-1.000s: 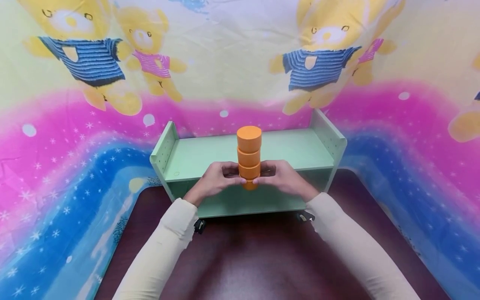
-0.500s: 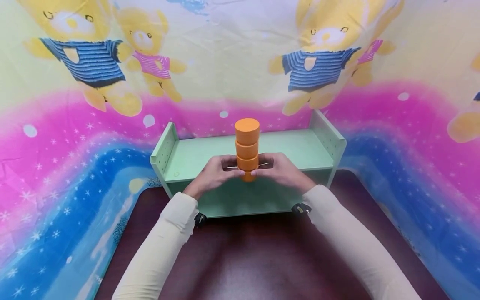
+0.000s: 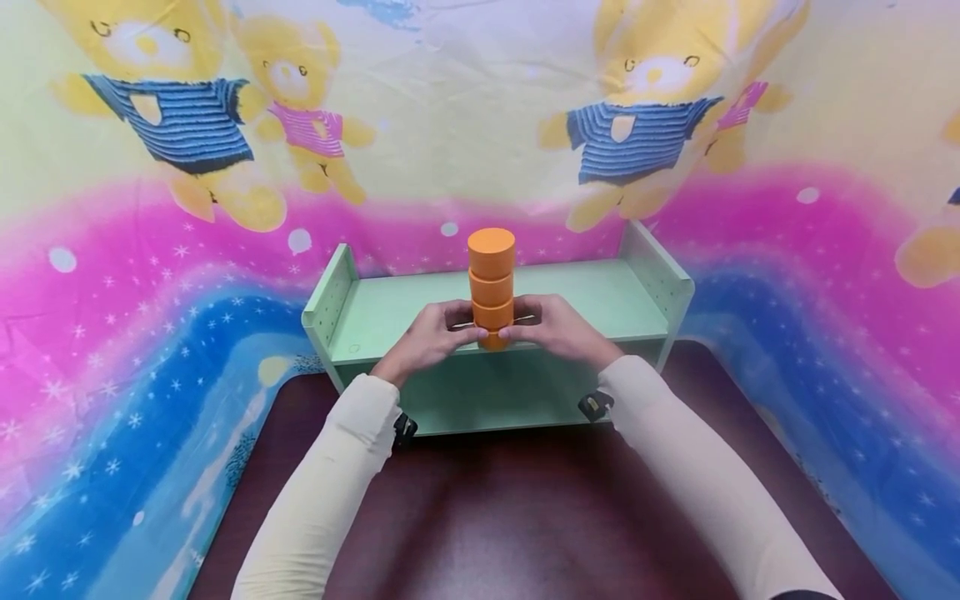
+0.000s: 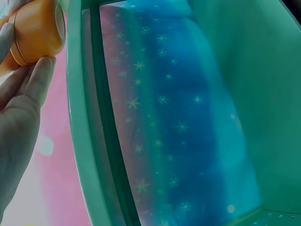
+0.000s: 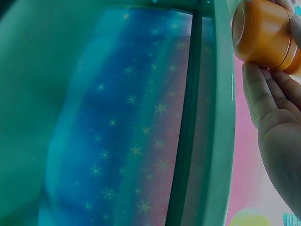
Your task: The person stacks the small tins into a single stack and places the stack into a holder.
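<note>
A stack of several orange round pieces (image 3: 491, 292) stands upright in the air, widest at the top and narrower toward the bottom. My left hand (image 3: 429, 337) grips its lower part from the left, thumb in front at the lowest piece and fingers behind. From the other side, my right hand (image 3: 561, 332) holds it the same way. The left wrist view has the rounded underside of the lowest orange piece (image 4: 40, 33) at upper left, fingertips against it. At upper right in the right wrist view, the same orange piece (image 5: 263, 35) meets the right fingertips.
Behind the hands is a light green two-tier shelf (image 3: 592, 292) with raised side panels. It rests on a dark reddish-brown table (image 3: 480, 517). A backdrop (image 3: 450, 125) printed with teddy bears hangs around the back and sides.
Both hands have raised the orange stack and shifted it slightly to the left. Its bottom now overlaps the front edge of the shelf's upper board. The grip looks the same.
</note>
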Demonstrator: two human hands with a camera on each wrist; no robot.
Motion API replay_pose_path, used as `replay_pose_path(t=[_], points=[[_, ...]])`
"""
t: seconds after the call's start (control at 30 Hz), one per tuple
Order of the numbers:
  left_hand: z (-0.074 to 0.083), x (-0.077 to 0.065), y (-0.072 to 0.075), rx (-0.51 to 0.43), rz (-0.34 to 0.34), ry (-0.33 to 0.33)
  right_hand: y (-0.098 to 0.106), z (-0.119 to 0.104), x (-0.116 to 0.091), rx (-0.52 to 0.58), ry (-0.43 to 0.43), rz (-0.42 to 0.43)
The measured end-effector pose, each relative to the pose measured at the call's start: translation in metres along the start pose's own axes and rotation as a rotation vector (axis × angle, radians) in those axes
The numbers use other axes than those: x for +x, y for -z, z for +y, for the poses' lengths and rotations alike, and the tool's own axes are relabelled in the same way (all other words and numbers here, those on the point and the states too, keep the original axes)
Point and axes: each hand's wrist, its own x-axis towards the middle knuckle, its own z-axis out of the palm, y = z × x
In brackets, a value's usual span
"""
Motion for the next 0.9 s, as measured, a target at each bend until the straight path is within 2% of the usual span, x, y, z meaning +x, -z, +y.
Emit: replay_pose_path(t=[0.3,0.53,0.9], points=[[-0.004,0.01,0.002,0.018,-0.004,0.002,0.003,0.004,0.011,-0.043,-0.011,-0.002],[-0.005,0.016,0.001,0.054,0.001,0.031,0.004,0.008,0.018,-0.053,-0.006,-0.005],[-0.007,0.025,0.001,0.041,0.008,0.051,0.005,0.011,0.025,-0.057,-0.001,-0.002]])
